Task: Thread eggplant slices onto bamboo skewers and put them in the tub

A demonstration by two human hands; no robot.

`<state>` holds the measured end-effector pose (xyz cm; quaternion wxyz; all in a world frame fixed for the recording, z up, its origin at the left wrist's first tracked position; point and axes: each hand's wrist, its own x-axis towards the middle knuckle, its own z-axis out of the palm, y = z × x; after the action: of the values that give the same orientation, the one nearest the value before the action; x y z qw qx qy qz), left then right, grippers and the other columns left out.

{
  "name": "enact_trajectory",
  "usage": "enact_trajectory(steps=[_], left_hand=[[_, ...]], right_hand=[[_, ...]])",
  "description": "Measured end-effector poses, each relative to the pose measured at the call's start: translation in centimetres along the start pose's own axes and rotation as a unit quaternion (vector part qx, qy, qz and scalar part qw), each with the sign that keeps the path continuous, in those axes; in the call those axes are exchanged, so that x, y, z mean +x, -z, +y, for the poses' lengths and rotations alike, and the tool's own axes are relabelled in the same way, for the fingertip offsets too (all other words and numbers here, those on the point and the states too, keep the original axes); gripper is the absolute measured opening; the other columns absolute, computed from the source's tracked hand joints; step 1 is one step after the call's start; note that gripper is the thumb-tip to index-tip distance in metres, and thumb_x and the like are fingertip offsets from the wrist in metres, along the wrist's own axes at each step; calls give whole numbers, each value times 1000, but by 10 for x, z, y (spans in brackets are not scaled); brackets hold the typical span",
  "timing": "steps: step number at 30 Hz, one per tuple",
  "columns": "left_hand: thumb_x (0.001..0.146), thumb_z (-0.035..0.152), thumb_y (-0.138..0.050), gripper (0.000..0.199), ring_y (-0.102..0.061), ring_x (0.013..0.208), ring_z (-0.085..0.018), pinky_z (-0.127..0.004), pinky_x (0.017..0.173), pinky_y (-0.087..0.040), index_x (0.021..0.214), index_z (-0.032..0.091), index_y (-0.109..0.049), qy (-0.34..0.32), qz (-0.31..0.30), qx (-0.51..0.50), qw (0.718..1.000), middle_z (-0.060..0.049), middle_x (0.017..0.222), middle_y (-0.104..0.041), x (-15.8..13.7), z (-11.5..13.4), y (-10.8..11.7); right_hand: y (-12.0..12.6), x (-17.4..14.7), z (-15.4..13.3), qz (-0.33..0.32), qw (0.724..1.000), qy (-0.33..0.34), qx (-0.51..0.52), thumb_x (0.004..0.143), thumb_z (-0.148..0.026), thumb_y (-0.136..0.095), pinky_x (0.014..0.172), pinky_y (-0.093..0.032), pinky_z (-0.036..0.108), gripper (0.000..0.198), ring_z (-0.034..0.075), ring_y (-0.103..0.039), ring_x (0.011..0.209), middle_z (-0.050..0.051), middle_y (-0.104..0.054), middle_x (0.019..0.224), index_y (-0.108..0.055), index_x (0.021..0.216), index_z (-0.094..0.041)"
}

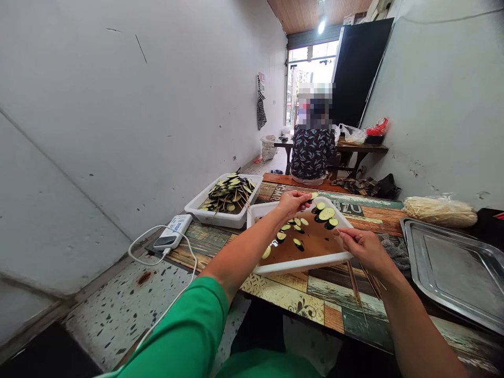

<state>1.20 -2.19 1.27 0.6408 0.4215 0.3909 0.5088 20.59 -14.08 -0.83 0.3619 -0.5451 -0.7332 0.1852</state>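
Note:
My right hand (pixel 364 248) pinches the near end of a thin wooden skewer, which carries several eggplant slices (pixel 326 214) with dark skin and pale flesh. At the far end of that row, my left hand (pixel 295 203) is closed on another eggplant slice (pixel 314 196); whether the skewer passes through this one I cannot tell. Both hands are above a white plastic tub (pixel 303 266) of brownish water, where several loose eggplant slices (pixel 298 244) float. Left of it, a second white tub (pixel 216 218) holds a heap of skewered eggplant slices (pixel 230 193).
Bare skewers (pixel 356 294) lie by the tub's near right corner. Metal trays (pixel 457 268) and a bag of pale noodle-like strands (pixel 440 210) are on the right. A white power strip (pixel 173 232) with a cable sits left. Beyond the table a person (pixel 313 149) sits facing away.

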Motion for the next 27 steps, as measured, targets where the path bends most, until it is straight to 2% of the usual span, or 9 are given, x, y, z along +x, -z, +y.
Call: enact_trajectory(steps=[6, 15, 18, 21, 24, 27], left_hand=[[64, 19, -78, 34, -45, 39, -3, -13, 38, -26, 60, 14, -45, -18, 5, -1, 1000, -2, 53, -61, -1, -4, -4], [56, 27, -82, 38, -36, 38, -1, -15, 38, -19, 59, 14, -46, 7, -18, -15, 1000, 4, 50, -51, -5, -6, -8], [62, 39, -78, 34, -41, 44, -3, -16, 41, -27, 70, 15, -56, 47, -28, -66, 996, 2, 59, -56, -8, -2, -9], [68, 47, -71, 35, -56, 62, -10, -21, 56, -42, 82, 16, -61, 123, -80, -64, 987, -4, 75, -64, -14, -3, -16], [70, 38, -73, 29, -60, 74, -13, -24, 67, -45, 85, 16, -62, 147, -149, -47, 977, -5, 83, -66, -22, -10, -28], [70, 30, -74, 24, -60, 74, -12, -25, 71, -46, 85, 17, -61, 135, -134, -80, 979, -4, 84, -65, -27, -16, -37]], right_hand=[[2, 0, -6, 5, 1000, -4, 3, 79, -35, -45, 40, -27, 21, 41, 9, -37, 42, -3, -45, 45, -75, 92, -10], [-4, 0, -2, 23, 999, -5, 25, 82, -39, -45, 42, -30, 22, 43, 10, -41, 43, -2, -50, 48, -74, 95, -9], [-10, -1, -4, 81, 997, -8, 14, 83, -39, -44, 45, -35, 23, 43, 12, -48, 46, 1, -57, 52, -73, 96, -10], [-17, -2, -6, 145, 989, -6, -21, 84, -38, -43, 55, -43, 26, 40, 17, -60, 59, 7, -71, 72, -73, 95, -14], [-23, -1, -5, 165, 985, -7, -58, 84, -39, -43, 61, -45, 27, 38, 19, -64, 68, 10, -74, 85, -73, 94, -17], [-24, -2, -5, 163, 984, -16, -70, 85, -40, -43, 56, -42, 26, 40, 18, -62, 60, 9, -73, 77, -73, 94, -16]])
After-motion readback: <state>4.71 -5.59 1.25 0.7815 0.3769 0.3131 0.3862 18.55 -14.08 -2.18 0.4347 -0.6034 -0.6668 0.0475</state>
